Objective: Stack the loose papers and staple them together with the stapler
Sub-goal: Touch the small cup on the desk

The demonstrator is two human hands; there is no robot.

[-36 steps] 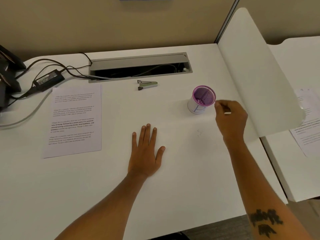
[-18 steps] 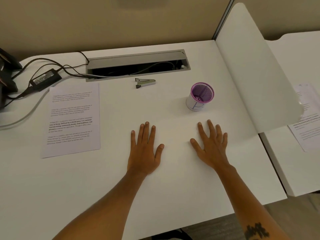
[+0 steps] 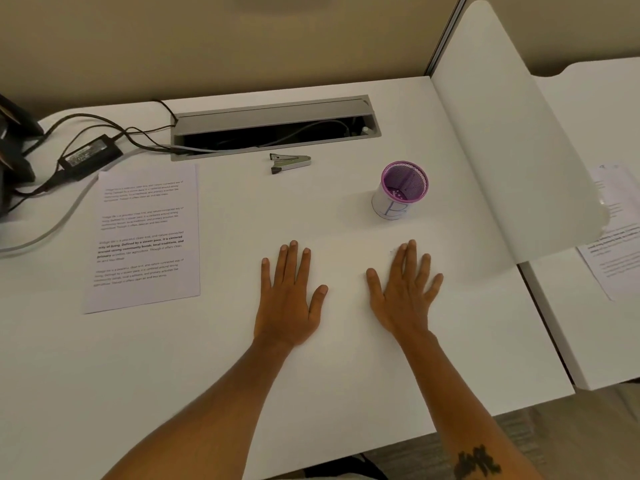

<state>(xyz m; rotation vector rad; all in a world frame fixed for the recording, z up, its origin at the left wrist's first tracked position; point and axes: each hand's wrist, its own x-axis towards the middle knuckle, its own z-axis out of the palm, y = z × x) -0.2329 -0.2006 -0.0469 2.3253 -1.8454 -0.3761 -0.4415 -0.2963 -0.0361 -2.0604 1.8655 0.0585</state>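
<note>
right hand [image 3: 403, 296] has come down flat on the desk [image 3: 214, 358].

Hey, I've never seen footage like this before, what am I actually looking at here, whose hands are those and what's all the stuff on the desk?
There is no machine here. A person wears a camera on the head, so the single view looks forward and down at their own arms. The left hand and right hand lie flat, fingers straight, on a white desk, holding nothing. To the left lies a printed paper. Farther back, a small stapler sits in front of a grey cable slot. A purple mesh cup stands to the right, just beyond the right hand. A black power adapter with cables sits at far left. Beyond the white divider, another printed sheet lies on the neighbouring desk.
</note>
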